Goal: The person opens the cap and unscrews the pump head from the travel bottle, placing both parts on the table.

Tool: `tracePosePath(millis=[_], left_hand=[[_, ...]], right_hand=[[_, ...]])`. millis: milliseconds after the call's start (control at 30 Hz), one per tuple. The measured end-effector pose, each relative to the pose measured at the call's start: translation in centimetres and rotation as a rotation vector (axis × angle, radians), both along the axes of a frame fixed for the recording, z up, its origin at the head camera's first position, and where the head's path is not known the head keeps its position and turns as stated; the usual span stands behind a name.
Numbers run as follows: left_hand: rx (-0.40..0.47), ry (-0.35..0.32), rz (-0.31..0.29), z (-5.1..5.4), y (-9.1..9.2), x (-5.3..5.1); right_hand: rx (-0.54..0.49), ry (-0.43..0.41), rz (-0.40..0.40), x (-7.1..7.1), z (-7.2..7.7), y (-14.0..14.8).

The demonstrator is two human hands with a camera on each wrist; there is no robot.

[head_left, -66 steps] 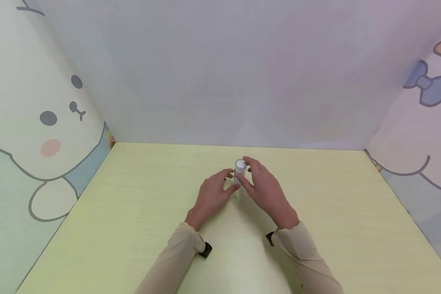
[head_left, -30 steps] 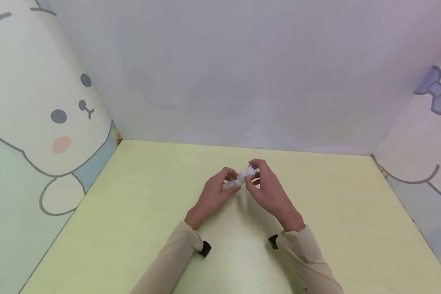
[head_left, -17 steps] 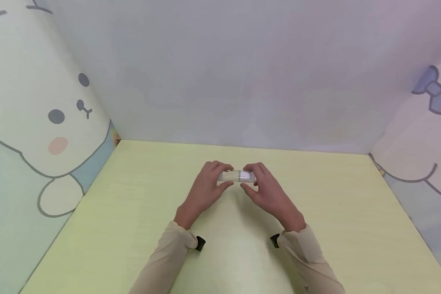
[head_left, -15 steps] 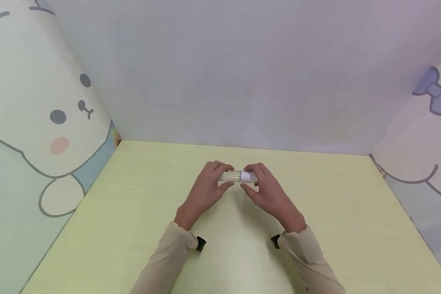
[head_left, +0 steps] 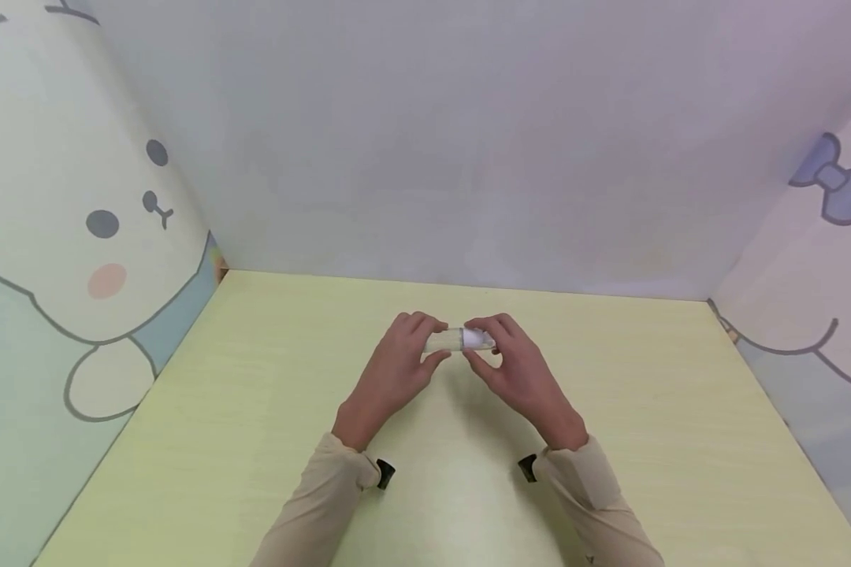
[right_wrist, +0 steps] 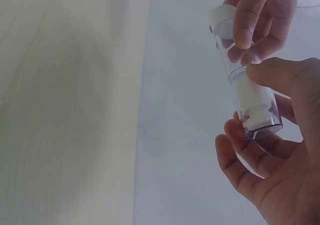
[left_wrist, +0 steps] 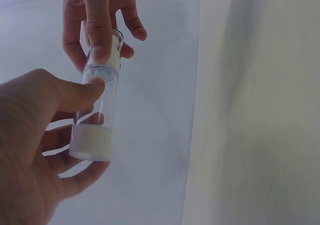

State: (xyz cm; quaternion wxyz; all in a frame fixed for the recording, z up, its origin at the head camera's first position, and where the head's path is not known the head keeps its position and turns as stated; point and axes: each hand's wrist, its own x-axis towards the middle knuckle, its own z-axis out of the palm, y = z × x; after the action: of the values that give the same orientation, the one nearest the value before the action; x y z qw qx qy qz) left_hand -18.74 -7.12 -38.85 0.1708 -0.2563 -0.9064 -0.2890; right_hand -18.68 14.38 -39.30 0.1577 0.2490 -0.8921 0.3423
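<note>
We've got the bottle point(head_left: 457, 339) lying level, mid-frame, crosswise in both hands. Looks held above the table point(head_left: 255, 394).

Left hand point(head_left: 399, 366) grips the left end: thumb on the see-through body, fingers curled behind, white base point(left_wrist: 91, 143) low in our left wrist view. Right hand point(head_left: 518, 370) grips the other end by the clear cap point(right_wrist: 275, 116): thumb tip by the seam, fingers on the far side. White pump point(right_wrist: 258, 116) shows through the cap.

Room: fingertips of the two hands sit near each other, narrow gap, seam about there. Back edge of the table runs just above the hands in frame, wall point(head_left: 425, 142) rising behind it. Side edges slant out to the lower left and lower right corners, both well apart from our hands. Tabletop stretches wide either side, and down between the sleeves point(head_left: 322, 492). Black blocks point(head_left: 386, 474) poke inward from both cuffs, lower middle.

Borders: cartoon bear point(head_left: 50, 173) on the left panel, blue bow point(head_left: 832, 176) upper right.
</note>
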Motion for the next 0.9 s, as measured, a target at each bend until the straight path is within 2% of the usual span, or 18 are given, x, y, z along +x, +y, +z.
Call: tracePosePath(millis=[167,300,400,567,633,733,900], left_hand=[[0.012,0.013,0.013,0.4,-0.1,-0.1],[0.044,-0.030,0.021,0.4,0.0,0.1],[0.094,-0.102,0.006,0.3,0.2,0.3],[0.221,-0.245,-0.059,0.5,0.5,0.5],[0.267,-0.284,-0.089,0.7,0.6,0.5],[0.305,-0.309,-0.119,1.0,0.8,0.7],[0.298,-0.322,-0.115,1.6,0.7,0.9]], right_hand=[[-0.029,-0.011,-0.015,0.0,0.1,-0.2],[-0.092,-0.054,0.008,-0.1,0.1,-0.1],[-0.227,-0.143,0.033,-0.1,0.0,0.2],[-0.557,-0.372,0.088,-0.1,0.4,0.3],[-0.665,-0.425,0.107,-0.2,0.6,0.2],[-0.764,-0.443,0.128,-0.1,0.6,0.0],[-0.782,-0.390,0.140,0.2,0.5,-0.5]])
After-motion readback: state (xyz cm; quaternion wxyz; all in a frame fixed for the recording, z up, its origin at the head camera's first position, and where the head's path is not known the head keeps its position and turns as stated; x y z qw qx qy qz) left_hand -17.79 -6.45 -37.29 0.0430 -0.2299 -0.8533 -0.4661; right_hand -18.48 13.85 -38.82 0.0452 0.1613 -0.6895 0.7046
